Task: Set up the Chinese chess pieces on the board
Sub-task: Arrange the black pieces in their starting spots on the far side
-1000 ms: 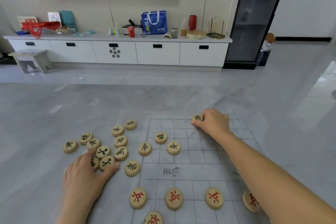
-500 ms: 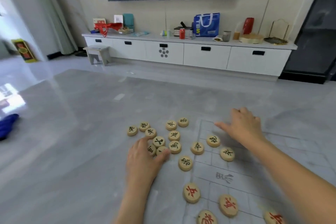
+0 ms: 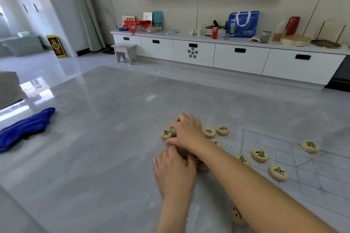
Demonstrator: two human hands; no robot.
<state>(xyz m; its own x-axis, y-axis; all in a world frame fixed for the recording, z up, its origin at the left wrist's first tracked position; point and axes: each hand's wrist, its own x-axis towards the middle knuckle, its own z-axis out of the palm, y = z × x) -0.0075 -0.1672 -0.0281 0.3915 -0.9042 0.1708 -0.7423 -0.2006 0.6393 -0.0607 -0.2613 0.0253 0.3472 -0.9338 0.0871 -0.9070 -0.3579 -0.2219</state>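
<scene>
Round wooden chess pieces with black characters lie in a loose pile on the grey floor, left of the translucent grid board [image 3: 310, 174]. My right hand [image 3: 186, 132] reaches across over the pile, fingers curled down onto the pieces beside a black-lettered piece [image 3: 166, 134]; whether it grips one is hidden. My left hand [image 3: 174, 168] lies palm down on the near part of the pile and covers several pieces. Three black-lettered pieces [image 3: 259, 154] [image 3: 278, 172] [image 3: 310, 146] sit on the board. A red-lettered piece [image 3: 236, 215] shows under my right forearm.
Two more black pieces [image 3: 209, 132] [image 3: 222, 130] lie just right of my right hand. A blue cloth [image 3: 24, 126] lies on the floor at far left. A white low cabinet [image 3: 227, 53] and a small stool [image 3: 126, 52] stand along the back wall.
My right hand left the board and crossed left onto the pile of black pieces. My left hand stayed on the pile's near side. The camera has swung left.
</scene>
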